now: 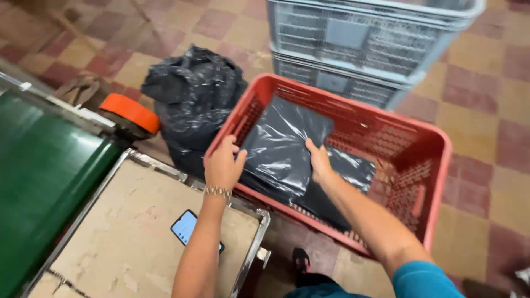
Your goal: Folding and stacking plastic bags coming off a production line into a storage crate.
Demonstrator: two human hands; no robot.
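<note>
Holding a flat dark-grey plastic mailer bag [284,144] over the red slatted plastic crate [436,182], left hand [222,164] grips its 9 o'clock edge, right hand [319,160] its 3 o'clock edge; hands apart. Placement appears in hand; lowering calls for level release.

a packing workshop: conveyor belt [38,182], stacked crates [364,44], tiled floor [486,110]

We are looking steeply down from one head-worn camera, close above our hands [223,165], facing forward over the red crate [436,165] on the tiled floor [497,110].
</note>
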